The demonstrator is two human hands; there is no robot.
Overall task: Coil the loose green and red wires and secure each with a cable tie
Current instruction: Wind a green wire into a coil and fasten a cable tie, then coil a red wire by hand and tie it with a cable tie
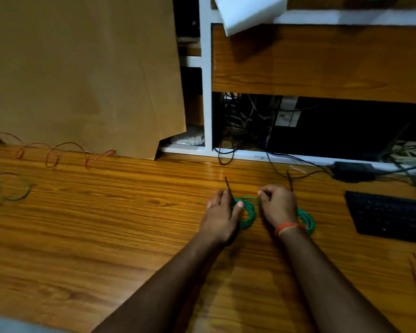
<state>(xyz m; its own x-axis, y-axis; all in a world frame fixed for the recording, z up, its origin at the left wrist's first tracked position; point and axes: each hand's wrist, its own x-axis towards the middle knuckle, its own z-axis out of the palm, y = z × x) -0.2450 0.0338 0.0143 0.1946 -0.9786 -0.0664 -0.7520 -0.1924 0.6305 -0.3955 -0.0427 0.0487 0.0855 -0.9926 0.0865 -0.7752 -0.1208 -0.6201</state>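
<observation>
Two green coils lie on the wooden table under my hands, one under each, with the near-centre coil (246,212) by my left hand (222,212) and the second coil (306,218) showing just right of my right wrist. My left fingers are curled round the left edge of the first coil, and they seem to pinch a dark cable tie (228,187) against it, its tail sticking up and away from me; my right hand (277,205) is closed with thumb and forefinger pinched at the wire at the coil's far right edge, though I cannot tell exactly what they pinch. A second cable tie (289,180) stands up just beyond my right knuckles. As I judge it, the step in hand is cinching the tie round this coil. To do it well I should keep all the turns bunched flat with my left hand so none springs out, feed the tail through the head and pull it snug. Both forearms reach forward from the near edge, wrists low, palms down, hands close together. Loose green wire (10,188) and loose red wire (65,152) wait far left, well apart, not yet coiled.
</observation>
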